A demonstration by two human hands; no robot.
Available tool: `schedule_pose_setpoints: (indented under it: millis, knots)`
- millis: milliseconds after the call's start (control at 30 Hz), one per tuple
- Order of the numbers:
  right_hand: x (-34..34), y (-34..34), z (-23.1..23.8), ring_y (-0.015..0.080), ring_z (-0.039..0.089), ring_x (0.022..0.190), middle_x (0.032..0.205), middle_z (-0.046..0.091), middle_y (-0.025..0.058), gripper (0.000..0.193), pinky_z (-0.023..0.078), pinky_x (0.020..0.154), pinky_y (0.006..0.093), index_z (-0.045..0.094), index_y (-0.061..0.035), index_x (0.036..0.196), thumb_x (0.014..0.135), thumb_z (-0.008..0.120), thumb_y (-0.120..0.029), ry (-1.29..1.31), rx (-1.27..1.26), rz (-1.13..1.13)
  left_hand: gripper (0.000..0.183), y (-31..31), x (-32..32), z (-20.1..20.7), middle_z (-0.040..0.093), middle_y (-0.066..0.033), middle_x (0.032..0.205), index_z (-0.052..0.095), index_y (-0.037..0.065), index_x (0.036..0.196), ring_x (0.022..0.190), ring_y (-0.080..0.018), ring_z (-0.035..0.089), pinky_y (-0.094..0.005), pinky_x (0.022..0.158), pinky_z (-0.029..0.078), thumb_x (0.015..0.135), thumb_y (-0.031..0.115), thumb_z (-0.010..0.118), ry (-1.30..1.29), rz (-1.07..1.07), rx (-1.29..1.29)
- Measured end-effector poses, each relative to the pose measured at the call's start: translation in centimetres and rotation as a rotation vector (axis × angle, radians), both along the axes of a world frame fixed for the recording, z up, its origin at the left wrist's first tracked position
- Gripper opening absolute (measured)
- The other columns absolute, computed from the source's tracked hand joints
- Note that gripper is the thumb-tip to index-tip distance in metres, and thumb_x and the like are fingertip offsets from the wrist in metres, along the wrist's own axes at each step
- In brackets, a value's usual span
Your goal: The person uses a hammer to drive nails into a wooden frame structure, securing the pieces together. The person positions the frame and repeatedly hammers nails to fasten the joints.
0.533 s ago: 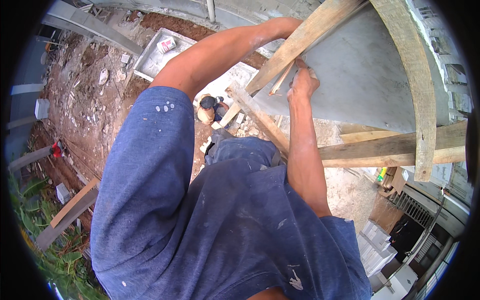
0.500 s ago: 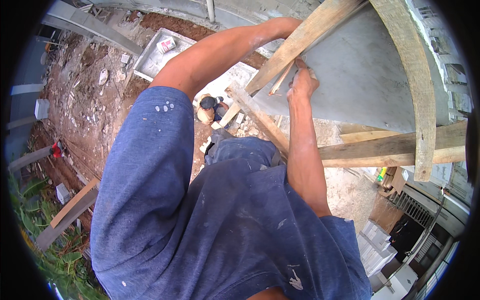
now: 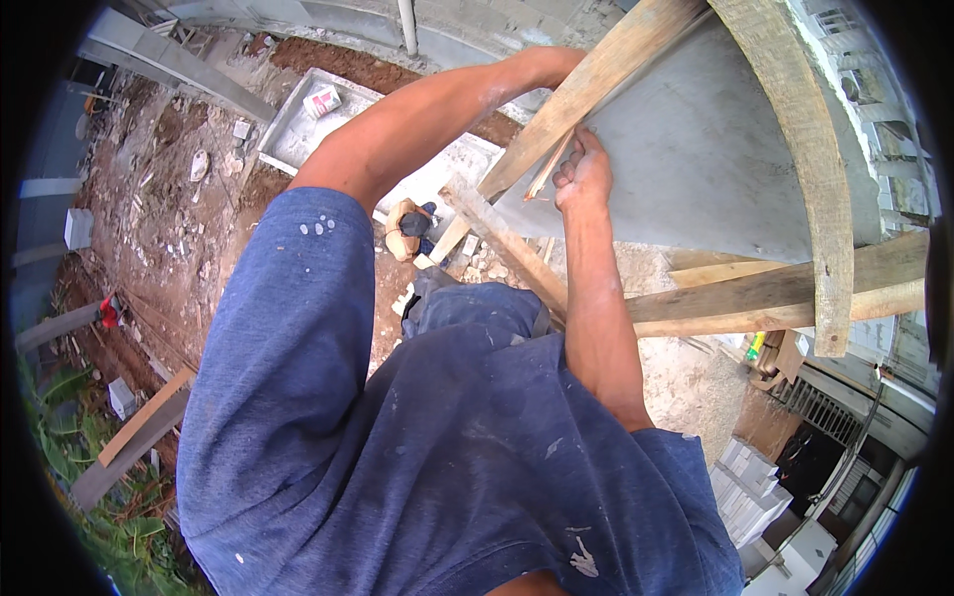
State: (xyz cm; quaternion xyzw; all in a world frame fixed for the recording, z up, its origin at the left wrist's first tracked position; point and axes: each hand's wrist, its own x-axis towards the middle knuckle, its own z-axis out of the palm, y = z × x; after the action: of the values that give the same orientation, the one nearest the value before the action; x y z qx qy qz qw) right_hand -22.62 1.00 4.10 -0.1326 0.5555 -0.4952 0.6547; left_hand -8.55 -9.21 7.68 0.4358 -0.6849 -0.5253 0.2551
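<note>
Since the earlier frame the right hand (image 3: 586, 174) has turned, its fingers now curled in toward the thin wood strip (image 3: 543, 179), and the crouching co-worker (image 3: 402, 233) has shifted a little. One long diagonal board (image 3: 601, 79) is the landmark here. The strip, a single splintered piece, lies just beside its right edge. The right hand is half closed next to that strip — whether it grips it, I cannot tell. The left hand is hidden behind the board's upper part, so I cannot tell its opening or hold.

One grey panel (image 3: 696, 139) spreads to the right of the board, with one upright-running plank (image 3: 815, 159) farther right. One short board (image 3: 502, 233) stands near the diagonal board's lower end. Left of the board, one shallow tray (image 3: 288, 134) holds one white bucket (image 3: 322, 101) — its red marking is too small to read.
</note>
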Motion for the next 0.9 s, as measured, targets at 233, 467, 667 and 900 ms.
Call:
schedule_pose_setpoints:
  millis: [233,467,667,900]
  knots:
    - [0.7,-0.3,0.8,0.0089,0.027,0.043,0.059,0.035,-0.0058,0.014,0.022,0.040,0.0268,0.060,-0.0088,0.084,0.086,0.067,-0.021,0.163,0.081,-0.063,0.055,-0.9,-0.4,-0.5,0.068,-0.0156,0.116,0.062,0.000,0.126,0.097,-0.0224,0.061,-0.0379,0.085,0.048,0.092,0.042,0.060,0.017,-0.012,0.042]
    - [0.6,0.3,0.5,0.0085,0.036,0.047,0.061,0.042,-0.0041,0.017,0.027,0.043,0.0256,0.069,-0.0016,0.091,0.083,0.070,-0.017,0.140,-0.049,-0.060,0.056,-1.2,-0.5,-0.5,0.067,-0.0158,0.116,0.062,-0.001,0.126,0.096,-0.0220,0.061,-0.0374,0.084,0.049,0.092,0.043,0.060,0.025,-0.018,0.062]
    - [0.4,0.2,0.2,0.0122,0.051,0.057,0.075,0.057,0.0028,0.020,0.039,0.049,0.0276,0.069,0.0023,0.097,0.085,0.069,-0.014,0.176,-0.032,-0.029,0.056,-1.2,-0.4,-0.4,0.067,-0.0159,0.116,0.062,-0.002,0.126,0.096,-0.0217,0.061,-0.0369,0.084,0.049,0.093,0.043,0.059,0.032,-0.019,0.062]
    - [2.2,-0.2,-0.4,0.0247,0.065,0.094,0.105,0.068,0.0145,0.028,0.053,0.079,0.0362,0.066,0.0067,0.111,0.087,0.066,-0.007,-0.045,-0.057,-0.247,0.057,-1.9,-0.7,-0.7,0.067,-0.0161,0.116,0.061,-0.003,0.126,0.095,-0.0213,0.061,-0.0364,0.083,0.049,0.093,0.044,0.059,0.056,-0.025,0.093]
